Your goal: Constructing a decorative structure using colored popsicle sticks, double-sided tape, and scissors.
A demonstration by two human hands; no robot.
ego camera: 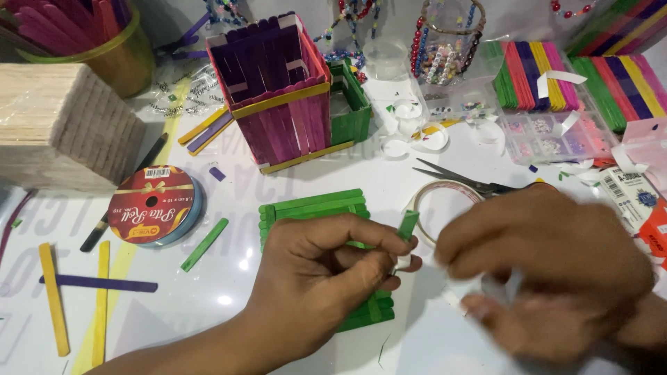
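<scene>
Left of the green stick panel [316, 208] on the white table [229, 292] sit a ribbon spool [154, 205] and loose sticks, with the purple stick box [274, 90] behind it. Right over the panel my left hand [319, 278] is pinching a short green stick piece [406, 226] upright, so I'd say I'm mid-taping. To the panel's right my right hand [549, 271] is blurry, seems to pull white tape, grip unclear; next it needs pressing on squarely.
</scene>
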